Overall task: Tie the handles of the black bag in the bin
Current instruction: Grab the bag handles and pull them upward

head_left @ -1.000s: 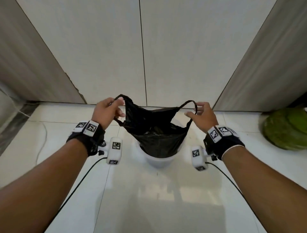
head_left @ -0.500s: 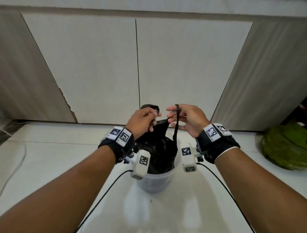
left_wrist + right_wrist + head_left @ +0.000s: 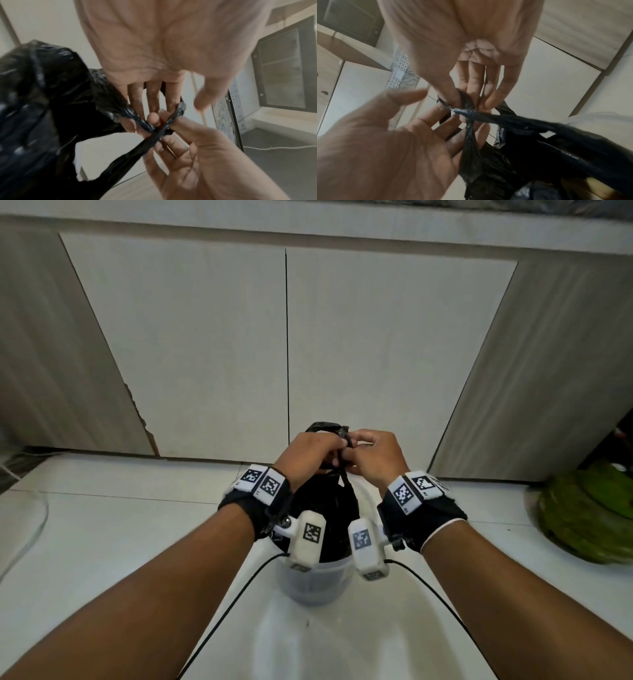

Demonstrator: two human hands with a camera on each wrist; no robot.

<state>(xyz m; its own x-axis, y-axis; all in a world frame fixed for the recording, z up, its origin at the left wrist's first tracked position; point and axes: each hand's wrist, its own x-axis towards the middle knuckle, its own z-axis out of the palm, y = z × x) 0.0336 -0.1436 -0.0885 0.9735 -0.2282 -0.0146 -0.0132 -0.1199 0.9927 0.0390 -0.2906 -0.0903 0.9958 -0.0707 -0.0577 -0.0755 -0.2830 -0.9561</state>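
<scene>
A black plastic bag point(image 3: 325, 508) sits in a small translucent bin point(image 3: 313, 587) on the floor. Both hands meet above it. My left hand point(image 3: 313, 455) has one handle looped round its fingers, thumb held away. My right hand point(image 3: 371, 455) pinches the other handle between thumb and fingers. The two twisted handles cross point(image 3: 342, 440) between the fingertips. The left wrist view shows the crossing point(image 3: 154, 128) under my left hand point(image 3: 154, 54), with the right hand point(image 3: 197, 162) below it. In the right wrist view my right hand point(image 3: 462, 40) pinches the crossing point(image 3: 467, 112) over the left hand point(image 3: 393, 148).
White cabinet doors point(image 3: 284, 354) stand close behind the bin. A green rounded object point(image 3: 589, 515) lies on the floor at the right. A thin white cable point(image 3: 24, 525) curls at the far left. Black cables point(image 3: 233, 594) trail from both wrist cameras.
The hands came together from wide apart, drawing both handles up over the bin until they crossed. The bag's mouth has closed up and my view has moved nearer.
</scene>
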